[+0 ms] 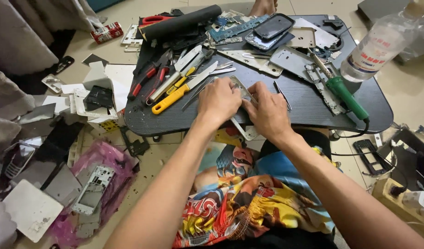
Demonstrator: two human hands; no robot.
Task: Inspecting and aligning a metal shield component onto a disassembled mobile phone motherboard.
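My left hand point(218, 100) and my right hand point(267, 112) meet at the near edge of a low black table point(313, 103). Both grip a silvery metal phone frame point(241, 87), whose lower corner sticks out below the table edge. My fingers cover most of the frame. Thin tweezers point(281, 94) lie just right of my right hand. A yellow-handled knife point(180, 92) lies just left of my left hand.
Pliers point(150, 76), a black roll point(180, 22), circuit boards, phones point(271, 28) and metal plates crowd the table's far half. A green-handled soldering iron point(345, 94) and a plastic bottle point(375, 46) sit at right. Phone shells and a pink bag point(106, 159) litter the floor at left.
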